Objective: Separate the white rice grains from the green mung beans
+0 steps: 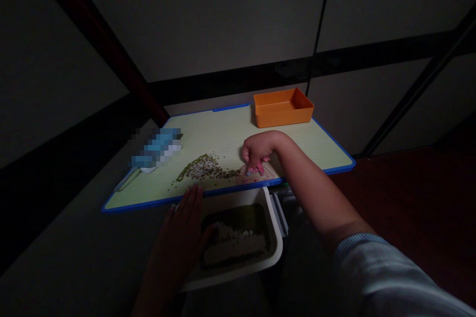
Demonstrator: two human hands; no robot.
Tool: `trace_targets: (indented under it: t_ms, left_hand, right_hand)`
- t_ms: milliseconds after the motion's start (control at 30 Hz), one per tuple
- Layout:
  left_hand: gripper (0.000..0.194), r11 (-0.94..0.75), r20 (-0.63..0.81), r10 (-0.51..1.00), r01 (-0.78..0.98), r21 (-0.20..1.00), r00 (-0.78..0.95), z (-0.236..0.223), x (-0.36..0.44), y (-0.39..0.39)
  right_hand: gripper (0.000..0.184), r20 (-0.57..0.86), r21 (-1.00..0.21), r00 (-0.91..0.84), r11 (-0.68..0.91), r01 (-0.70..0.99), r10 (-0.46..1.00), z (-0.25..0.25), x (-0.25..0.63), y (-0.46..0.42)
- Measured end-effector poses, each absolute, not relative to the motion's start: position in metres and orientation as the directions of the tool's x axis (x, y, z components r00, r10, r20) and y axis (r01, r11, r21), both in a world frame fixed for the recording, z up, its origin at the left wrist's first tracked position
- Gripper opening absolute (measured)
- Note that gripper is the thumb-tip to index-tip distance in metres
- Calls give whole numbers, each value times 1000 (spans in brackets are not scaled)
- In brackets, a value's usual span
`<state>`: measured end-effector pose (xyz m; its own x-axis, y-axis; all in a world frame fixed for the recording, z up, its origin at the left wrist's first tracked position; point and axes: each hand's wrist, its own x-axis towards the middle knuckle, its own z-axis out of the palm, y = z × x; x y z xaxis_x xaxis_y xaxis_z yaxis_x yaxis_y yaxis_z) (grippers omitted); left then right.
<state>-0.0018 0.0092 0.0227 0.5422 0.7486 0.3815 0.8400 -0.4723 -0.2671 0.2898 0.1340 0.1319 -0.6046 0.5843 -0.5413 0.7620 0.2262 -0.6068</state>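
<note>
My right hand (258,151) is closed, fingers bent down, on a small pink patterned piece (260,168) at the front of the table. Its kind is unclear; a sheer reddish patch (269,174) spreads around it. Left of it lies a loose pile of small green grains (201,166), like mung beans, with paler ones in the middle. Below the table edge, my left hand (186,218) grips the left side of a white plastic container (273,252), thumb inside the wall. More green grains (245,215) lie in that container, around a pale area.
The low table (219,133) has a pale green top and a blue edge. An orange open box (284,116) stands at its back right. At the left lies a blurred-out blue and white item (156,148). A panelled wall (230,20) rises behind.
</note>
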Motion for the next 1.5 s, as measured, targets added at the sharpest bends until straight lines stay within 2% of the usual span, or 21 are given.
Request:
trace_targets:
  t_ms: [100,200,367,467,667,900,1067,1200,1500]
  left_hand:
    - [79,-473,380,751,841,-261,540,23,-2,9]
    - [80,-473,377,752,841,-262,540,23,-3,9]
    - [81,-462,369,769,853,-243,522,21,-1,9]
    - [81,-459,378,770,858,-231,514,20,0,9]
    - [82,-460,395,765,861,-218,509,18,0,10]
    - [82,-465,384,767,858,-218,514,18,-1,10]
    - [79,-463,398,757,855,-233,518,18,1,9]
    - [81,-468,401,754,854,-227,520,18,0,9]
    - [80,-459,406,754,857,-235,516,19,1,8]
  right_hand:
    - [24,-499,-671,-644,212,711,580,135,293,133]
    - [19,-423,-722,-646,194,664,635,138,301,134]
    - [7,-294,-651,-494,207,730,818,139,314,139]
    - [5,-323,-600,-468,205,773,823,139,313,139]
    - [7,-407,-625,-502,168,762,763,139,310,136]
    - [9,-461,-579,-481,158,800,746,135,312,139]
    - [15,-403,-468,-366,155,870,839,136,314,141]
    - [12,-388,-414,-315,141,899,866,137,317,142]
    - [10,-335,-522,-408,193,831,849,131,306,142]
